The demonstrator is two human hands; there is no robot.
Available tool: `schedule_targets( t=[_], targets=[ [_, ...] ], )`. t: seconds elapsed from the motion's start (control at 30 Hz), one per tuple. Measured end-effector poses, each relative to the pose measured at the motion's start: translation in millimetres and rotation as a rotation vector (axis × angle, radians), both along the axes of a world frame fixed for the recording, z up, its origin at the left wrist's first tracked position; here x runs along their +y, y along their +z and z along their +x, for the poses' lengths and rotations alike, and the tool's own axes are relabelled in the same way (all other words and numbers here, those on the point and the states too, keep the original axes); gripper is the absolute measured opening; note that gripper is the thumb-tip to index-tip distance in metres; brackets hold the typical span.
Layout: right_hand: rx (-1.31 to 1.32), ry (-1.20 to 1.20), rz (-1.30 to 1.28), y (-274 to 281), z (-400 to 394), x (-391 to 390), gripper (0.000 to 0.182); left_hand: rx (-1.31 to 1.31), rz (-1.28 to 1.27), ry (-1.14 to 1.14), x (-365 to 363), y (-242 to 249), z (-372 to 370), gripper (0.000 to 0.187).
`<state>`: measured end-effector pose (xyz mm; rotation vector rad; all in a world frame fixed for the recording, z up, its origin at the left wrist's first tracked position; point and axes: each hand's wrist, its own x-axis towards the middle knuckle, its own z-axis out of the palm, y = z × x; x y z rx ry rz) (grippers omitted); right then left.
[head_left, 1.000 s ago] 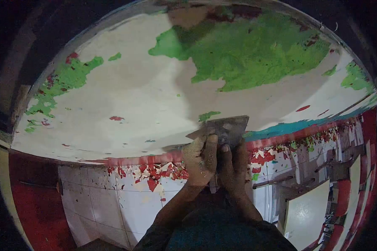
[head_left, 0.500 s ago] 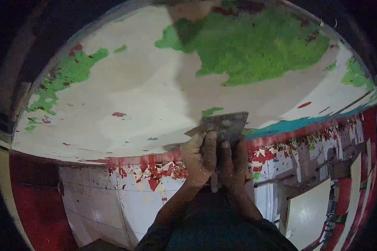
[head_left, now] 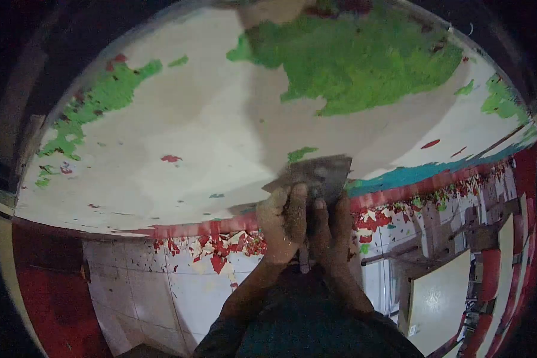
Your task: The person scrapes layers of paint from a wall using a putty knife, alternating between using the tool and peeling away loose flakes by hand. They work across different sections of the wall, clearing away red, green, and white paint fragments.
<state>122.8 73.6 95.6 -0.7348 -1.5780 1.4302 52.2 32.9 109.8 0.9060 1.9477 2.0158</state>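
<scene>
My left hand and my right hand are side by side, both closed on a wide flat scraper. The scraper's dark metal blade lies against the lower part of a wall with peeling paint. Part of its handle shows below and between the hands. Just above the blade is a small green patch. Higher up spreads a large green patch with ragged edges, surrounded by off-white paint.
Red, cream and green paint flakes lie on the tiled floor along the wall's red base. A pale tabletop and red chairs are at the lower right. A red surface stands at the lower left.
The blade and both hands have shifted up very slightly in the view. The wall's patches have moved a little as the camera view shifted. Both hands keep their hold.
</scene>
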Motion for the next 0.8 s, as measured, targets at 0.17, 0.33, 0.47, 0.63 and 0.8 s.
schedule_targets(
  t=[0.17,0.33,0.47,0.63,0.8],
  targets=[
    [-0.122,-0.028,0.177,-3.5,3.4,2.1,0.026,0.106,0.008,0.063,2.7,-8.7,-0.4,0.027],
    [-0.033,0.029,0.102,-7.8,3.4,0.4,0.025,-0.068,-0.019,-0.004,-4.0,-0.3,0.7,0.026],
    [-0.032,0.001,0.028,-6.7,0.3,-2.0,0.024,0.072,0.017,0.040,-0.7,-8.9,-2.7,0.023],
    [-0.060,-0.058,0.070,-14.6,-2.8,-1.0,0.029,0.200,-0.011,0.085,0.2,-1.8,-3.0,0.021],
    [0.034,-0.010,0.023,-6.8,-2.9,-4.9,0.033,0.160,0.039,0.053,-2.7,-3.2,-1.9,0.017]
  ],
)
